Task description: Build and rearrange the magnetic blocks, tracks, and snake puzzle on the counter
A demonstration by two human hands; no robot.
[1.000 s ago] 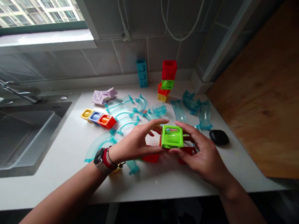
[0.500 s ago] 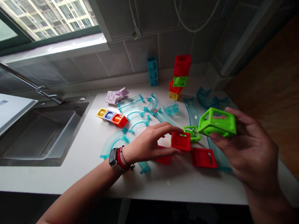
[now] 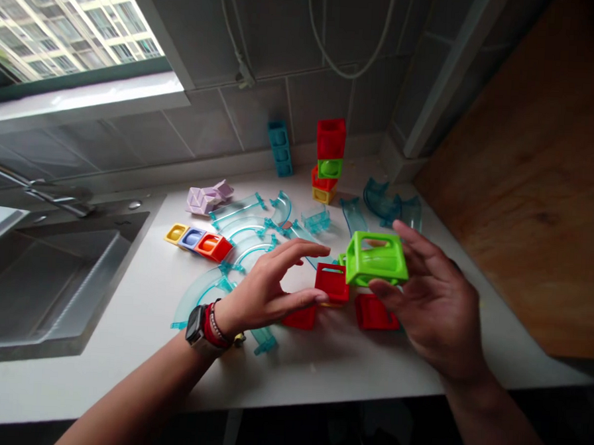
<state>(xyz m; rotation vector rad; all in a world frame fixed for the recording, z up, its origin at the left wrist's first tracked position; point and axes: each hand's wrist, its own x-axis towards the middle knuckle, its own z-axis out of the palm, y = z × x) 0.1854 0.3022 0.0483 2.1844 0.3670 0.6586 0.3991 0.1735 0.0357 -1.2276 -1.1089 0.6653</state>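
Observation:
My right hand (image 3: 435, 303) holds a hollow green cube block (image 3: 375, 258) just above the white counter (image 3: 137, 320), thumb below and fingers behind it. My left hand (image 3: 268, 284), with a watch and bracelets at the wrist, rests by a red cube block (image 3: 332, 282); its thumb and fingers reach toward that block's left side. Two more red blocks (image 3: 374, 313) lie flat on the counter under and between my hands. Clear teal curved track pieces (image 3: 237, 229) are spread behind my left hand.
A stack of red, green, red and yellow blocks (image 3: 329, 159) and a teal column (image 3: 280, 147) stand by the tiled wall. A yellow-blue-red row (image 3: 199, 239) and lilac pieces (image 3: 207, 196) lie left. A steel sink (image 3: 50, 276) is at left, a wooden panel (image 3: 528, 175) at right.
My right hand lifted the green cube off the red block, swung it right, then brought it back nearer the middle. My left hand stayed by the red block.

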